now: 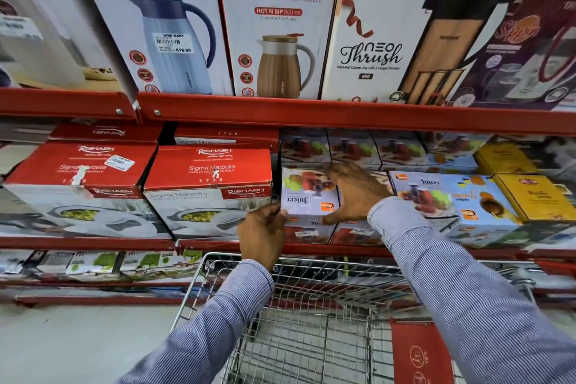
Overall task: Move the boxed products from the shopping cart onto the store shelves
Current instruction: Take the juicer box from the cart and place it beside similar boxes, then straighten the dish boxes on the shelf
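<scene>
- While both hands clamp one Juicer box (307, 196), left hand (263, 235) grips its front-left corner, right hand (353, 193) lies across its top.
- Box sits on middle shelf (327, 248), beside red casserole box (207, 188).
- Wire cart (311, 321) below.

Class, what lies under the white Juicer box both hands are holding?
Under the white Juicer box sits another Juicer box, its price-labelled front visible; its top is covered.

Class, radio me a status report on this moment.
Left hand and right hand grip white Juicer box on red middle shelf. Red Rishabh casserole box close left.
</scene>
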The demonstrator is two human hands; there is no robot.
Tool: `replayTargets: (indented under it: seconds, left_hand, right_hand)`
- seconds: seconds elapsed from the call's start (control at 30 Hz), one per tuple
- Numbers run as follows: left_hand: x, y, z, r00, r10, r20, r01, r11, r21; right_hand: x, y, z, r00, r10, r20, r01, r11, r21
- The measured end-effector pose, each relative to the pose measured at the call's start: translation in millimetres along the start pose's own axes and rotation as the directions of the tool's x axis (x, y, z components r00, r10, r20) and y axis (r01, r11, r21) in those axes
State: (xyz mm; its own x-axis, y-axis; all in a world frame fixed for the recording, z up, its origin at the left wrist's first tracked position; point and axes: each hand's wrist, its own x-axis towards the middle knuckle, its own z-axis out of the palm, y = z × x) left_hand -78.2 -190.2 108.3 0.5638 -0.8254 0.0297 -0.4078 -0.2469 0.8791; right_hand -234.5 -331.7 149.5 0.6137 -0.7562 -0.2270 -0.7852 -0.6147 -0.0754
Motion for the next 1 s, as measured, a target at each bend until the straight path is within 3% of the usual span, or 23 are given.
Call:
replayTargets:
  seconds: [0.1,0.17,0.27,0.47,0.63,1.0]
  left_hand:
    - [-7.6,-11.5,-18.9,0.999,-0.032,-0.006,0.031,0.998,-0.059]
    - [-13.4,-26.3,-41.7,0.996,-0.04,-0.075,0.037,0.999,-0.036]
    - [-13.6,-51.9,-84.9,0.968,-0.127,-0.215,0.114,0.991,-0.071]
    - [9.3,-68.9,-146.2,0.915,-0.258,-0.311,0.202,0.958,-0.202]
    - [18.2,-72.7,-158.4,0.955,-0.207,-0.212,0.181,0.974,-0.133]
    - [30.3,-79.3,-170.8,0.991,-0.102,-0.089,0.105,0.994,0.024]
  right_hand:
    - [-13.8,-15.3,5.4,0.998,0.013,-0.063,-0.01,0.998,0.058]
    - [-25.7,-36.4,12.2,0.986,0.038,-0.163,0.003,0.97,0.243]
    - [-38.0,-78.8,23.1,0.947,0.121,-0.298,0.061,0.843,0.535]
    - [-29.6,-141.4,34.2,0.935,0.317,-0.16,-0.027,0.512,0.859]
    - [-21.3,-156.7,28.8,0.943,0.323,-0.076,-0.083,0.45,0.889]
    - [-26.1,-174.4,23.3,0.91,0.412,-0.033,-0.122,0.345,0.931]
